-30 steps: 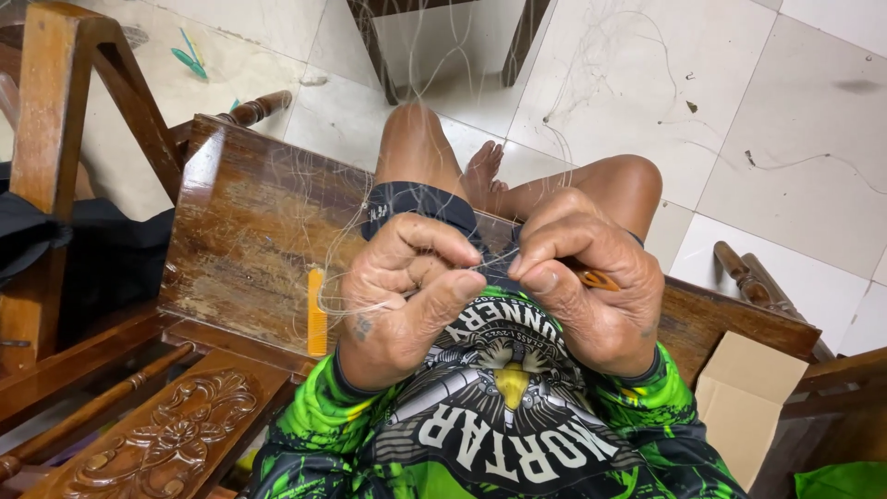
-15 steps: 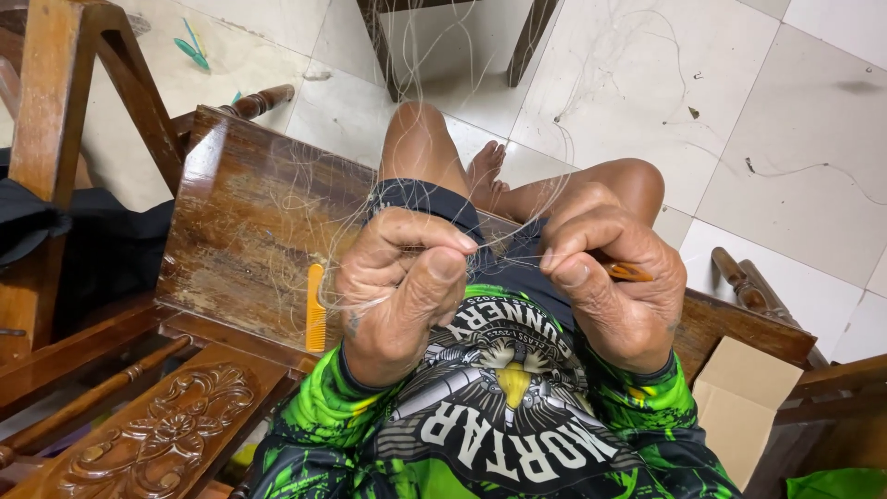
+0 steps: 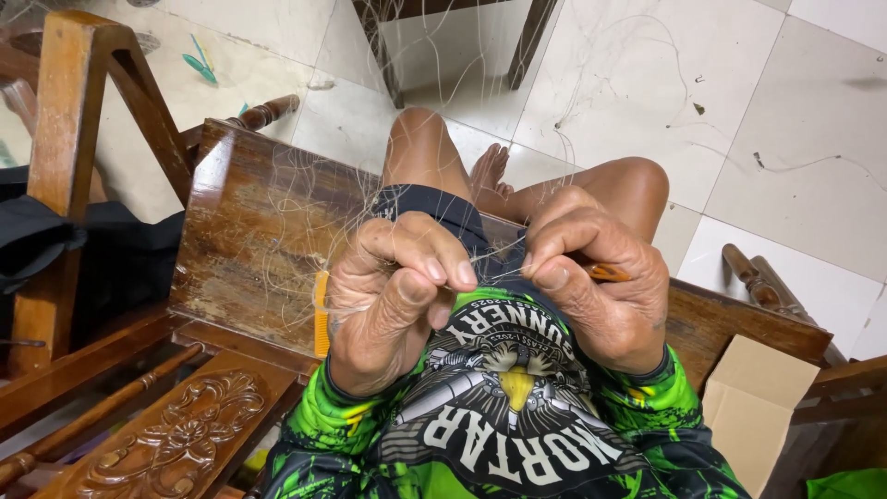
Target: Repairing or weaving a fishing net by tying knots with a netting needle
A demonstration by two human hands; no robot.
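My left hand [image 3: 393, 291] is curled in front of my chest, thumb and fingers pinching thin clear net line [image 3: 499, 251]. A few centimetres to the right, my right hand [image 3: 591, 277] pinches the same line and holds a small orange-brown netting needle [image 3: 607, 272] that pokes out past my fingers. A short strand runs taut between the two hands. Fine translucent net mesh [image 3: 305, 199] fans up and away over the wooden bench. My bare knees and a foot show beyond the hands.
I sit on a worn wooden bench [image 3: 249, 249] with a carved armrest [image 3: 176, 444] at lower left. An orange strip [image 3: 321, 314] lies on the seat by my left wrist. A cardboard box [image 3: 753, 407] stands at right. White floor tiles [image 3: 795, 139] and table legs [image 3: 531, 42] lie ahead.
Both hands have stayed close together at my chest. My left thumb has shifted against the fingers and the right hand has turned slightly, working the line between them.
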